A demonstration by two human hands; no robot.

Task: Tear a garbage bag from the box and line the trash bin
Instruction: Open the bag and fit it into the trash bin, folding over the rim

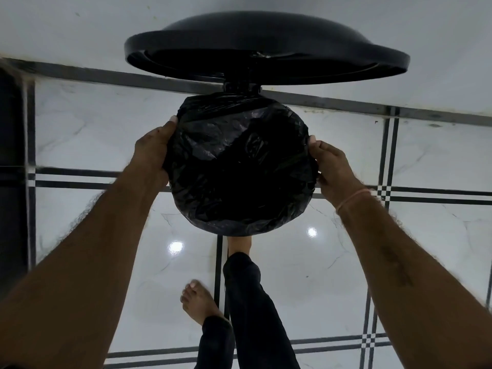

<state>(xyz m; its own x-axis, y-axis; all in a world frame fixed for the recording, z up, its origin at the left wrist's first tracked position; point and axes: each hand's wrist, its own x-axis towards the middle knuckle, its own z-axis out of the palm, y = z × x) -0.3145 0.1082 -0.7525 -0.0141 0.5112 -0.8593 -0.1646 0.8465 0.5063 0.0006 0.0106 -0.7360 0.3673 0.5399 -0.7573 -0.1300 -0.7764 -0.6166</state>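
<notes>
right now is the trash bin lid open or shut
Open. The black lid stands tilted up at the back, and the garbage bag spread below it is fully exposed.

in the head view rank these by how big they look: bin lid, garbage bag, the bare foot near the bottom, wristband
1-2. bin lid and garbage bag: too close to rank; the lid looks wider, the bag taller.
3. bare foot.
4. wristband, smallest.

The glossy white tiled floor (415, 262), crossed by black stripes, carries a black trash bin (266, 33) with its lid raised. 1 bare foot (198, 302) stands flat just before it.
</notes>
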